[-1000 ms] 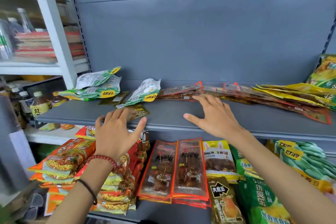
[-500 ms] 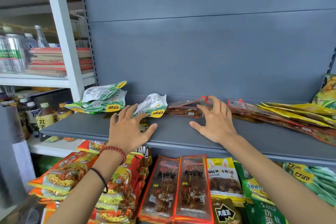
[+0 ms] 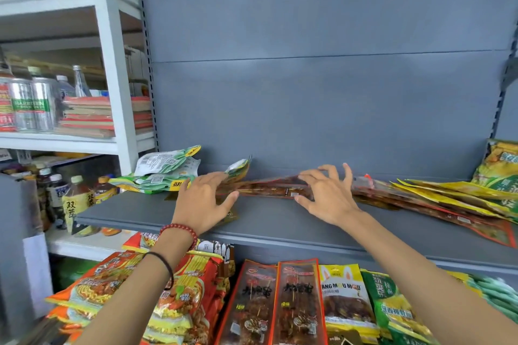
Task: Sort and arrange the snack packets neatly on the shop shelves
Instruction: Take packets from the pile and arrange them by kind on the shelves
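Note:
Snack packets lie loose on the grey shelf (image 3: 157,216). My left hand (image 3: 206,199) rests flat with its fingers spread over a dark olive packet (image 3: 232,216), and its fingertips touch a green-and-white packet (image 3: 239,169). My right hand (image 3: 328,196) arches over the right end of a long brown red-edged skewer packet (image 3: 266,189), pinching it between thumb at the front edge and index finger at the rear edge. A pile of green-and-white packets (image 3: 165,171) sits at the shelf's left. More red-edged and yellow packets (image 3: 437,199) fan out to the right.
The shelf below holds orange noodle packs (image 3: 112,283), upright skewer packets (image 3: 280,308), a yellow packet (image 3: 344,300) and green packets (image 3: 392,311). A white rack (image 3: 112,92) on the left carries cans, bottles and stacked boxes. A grey back panel (image 3: 322,106) rises behind the shelf.
Both hands have moved further back on the shelf. The left hand now reaches the green-and-white packet; the right hand has gone from lying flat to pinching the skewer packet's end.

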